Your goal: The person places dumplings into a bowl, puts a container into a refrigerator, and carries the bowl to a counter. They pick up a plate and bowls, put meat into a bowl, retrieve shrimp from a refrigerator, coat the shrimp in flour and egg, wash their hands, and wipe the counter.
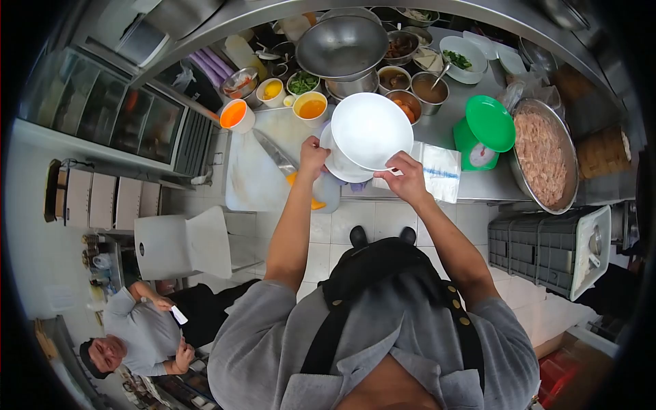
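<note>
A round white bowl (372, 130) is tilted over the counter's front edge, and the thumb and fingers of my right hand (404, 178) pinch its lower right rim. Partly hidden under it, a second white bowl (342, 166) shows its left and lower side. My left hand (314, 157) is closed at the left rim of this lower bowl. Left of my left hand lies a big knife (277, 156) with an orange handle on the white cutting board (246, 181). Clear plastic bags (441, 171) lie just right of my right hand.
A green kitchen scale (483, 133) and a large metal basin of raw minced meat (542, 154) stand to the right. Behind the bowls are a wok (342, 44), a yellow-orange liquid container (310, 108) and sauce pots (429, 89). Another person (147, 321) stands at lower left.
</note>
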Demonstrator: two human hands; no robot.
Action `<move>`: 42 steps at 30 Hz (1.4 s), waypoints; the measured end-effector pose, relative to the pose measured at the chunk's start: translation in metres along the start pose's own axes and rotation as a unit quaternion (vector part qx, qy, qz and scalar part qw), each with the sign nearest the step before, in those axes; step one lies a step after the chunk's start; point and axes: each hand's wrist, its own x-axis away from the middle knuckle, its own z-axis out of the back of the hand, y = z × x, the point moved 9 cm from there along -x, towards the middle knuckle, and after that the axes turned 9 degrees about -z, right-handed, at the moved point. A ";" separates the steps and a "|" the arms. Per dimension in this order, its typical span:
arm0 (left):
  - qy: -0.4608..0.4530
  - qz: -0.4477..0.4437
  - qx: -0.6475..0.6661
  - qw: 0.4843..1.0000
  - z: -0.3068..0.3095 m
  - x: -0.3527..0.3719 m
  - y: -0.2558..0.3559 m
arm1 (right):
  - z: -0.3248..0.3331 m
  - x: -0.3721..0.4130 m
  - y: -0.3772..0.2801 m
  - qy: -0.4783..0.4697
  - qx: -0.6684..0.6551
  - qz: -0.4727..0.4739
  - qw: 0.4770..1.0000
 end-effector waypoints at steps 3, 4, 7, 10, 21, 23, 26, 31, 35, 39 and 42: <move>-0.010 0.039 0.106 0.994 0.004 0.011 -0.001 | -0.004 0.001 -0.004 -0.012 0.023 0.032 0.999; -0.009 0.056 0.163 0.985 0.005 0.017 0.001 | -0.007 0.000 -0.006 -0.016 0.024 0.037 0.999; -0.022 0.062 0.224 0.972 0.008 0.031 0.007 | -0.008 0.000 -0.022 -0.013 0.017 0.081 0.996; -0.037 0.056 0.276 0.959 0.001 0.039 0.001 | -0.010 0.006 -0.041 -0.019 0.097 0.131 0.986; -0.036 0.033 0.402 0.914 -0.038 0.114 0.006 | 0.097 0.030 -0.022 0.022 -0.063 -0.124 0.990; -0.037 0.033 0.378 0.924 -0.057 0.131 -0.003 | 0.105 0.034 0.040 -0.022 -0.267 -0.335 0.903; -0.046 0.054 0.387 0.919 -0.098 0.156 0.020 | 0.112 0.045 0.096 -0.081 -0.333 -0.436 0.832; -0.016 0.040 0.446 0.894 -0.183 0.184 0.076 | 0.191 0.027 0.140 -0.101 -0.337 -0.425 0.834; -0.028 0.005 0.452 0.892 -0.257 0.185 0.110 | 0.252 -0.007 0.186 -0.107 -0.374 -0.428 0.816; 0.079 -0.002 0.475 0.877 -0.286 0.198 0.115 | 0.266 -0.014 0.162 -0.284 -0.343 -0.493 0.748; 0.042 -0.033 0.455 0.889 -0.300 0.205 0.143 | 0.288 -0.071 0.178 -0.277 -0.293 -0.403 0.822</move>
